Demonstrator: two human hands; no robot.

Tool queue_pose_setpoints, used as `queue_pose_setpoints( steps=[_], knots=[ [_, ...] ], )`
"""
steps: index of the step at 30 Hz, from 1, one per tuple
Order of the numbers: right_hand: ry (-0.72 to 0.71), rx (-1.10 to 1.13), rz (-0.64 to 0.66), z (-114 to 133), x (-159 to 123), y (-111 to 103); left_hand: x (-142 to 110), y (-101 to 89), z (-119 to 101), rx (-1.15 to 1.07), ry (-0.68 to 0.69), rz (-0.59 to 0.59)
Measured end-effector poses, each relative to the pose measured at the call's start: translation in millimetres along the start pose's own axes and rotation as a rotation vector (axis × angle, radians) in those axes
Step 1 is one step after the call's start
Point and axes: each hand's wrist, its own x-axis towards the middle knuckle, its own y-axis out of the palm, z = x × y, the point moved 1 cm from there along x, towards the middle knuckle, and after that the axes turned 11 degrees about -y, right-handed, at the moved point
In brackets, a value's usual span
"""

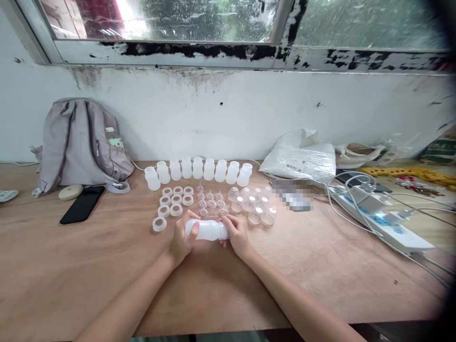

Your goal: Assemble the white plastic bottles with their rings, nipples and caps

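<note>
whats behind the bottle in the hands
Behind the held bottle: small clear nipple-shaped pieces, then a row of nine white bottles near the wall. Whatever tabletop the bottle covers, and anything there, cannot be seen.

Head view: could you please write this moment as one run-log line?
left hand: holding bottle; right hand: holding bottle; beyond: rings, clear caps, bottle row

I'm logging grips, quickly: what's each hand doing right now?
Left hand: closed around one end of the white bottle.
Right hand: closed on the bottle's other end.
</note>
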Motion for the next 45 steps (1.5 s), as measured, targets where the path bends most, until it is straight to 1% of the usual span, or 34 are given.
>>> queue_pose_setpoints(
  steps=[5, 8, 13, 17, 19, 23, 26, 28, 32, 37, 45],
  knots=[
    [0.026, -0.011, -0.005, -1, 8, -3, 6, 1.6, 1, 0.04, -0.041, 0.037],
    [0.02, -0.017, -0.019, -2, 10, -3, 10, -2.5, -1, 0.075, -0.062, 0.059],
    [0.024, -0.055, -0.046, -5, 10, -4, 16, -12.1, -7, 0.165, -0.122, 0.181],
    [0.034, -0.053, -0.03, -6, 12, -7, 19, -12.4, -6, 0.119, -0.169, 0.248],
    [0.058, 0.037, 0.023, -5, 14, -8, 20, -11.6, -4, 0.086, -0.199, 0.241],
    [0.168, 0.332, 0.154, 1, 17, -8, 22, -11.7, 4, 0.036, -0.247, 0.192],
    [0.242, 0.507, 0.195, 6, 18, -10, 23, -11.5, 8, 0.001, -0.268, 0.188],
    [0.276, 0.564, 0.201, 7, 18, -10, 22, -10.1, 8, -0.014, -0.269, 0.194],
    [0.313, 0.546, 0.196, 5, 16, -9, 19, -6.7, 6, 0.0, -0.211, 0.211],
    [0.301, 0.513, 0.195, 4, 16, -7, 16, -6.7, 2, 0.1, -0.131, 0.199],
    [0.286, 0.483, 0.196, 2, 15, -7, 14, -9.2, -4, 0.156, -0.132, 0.21]
  ],
)
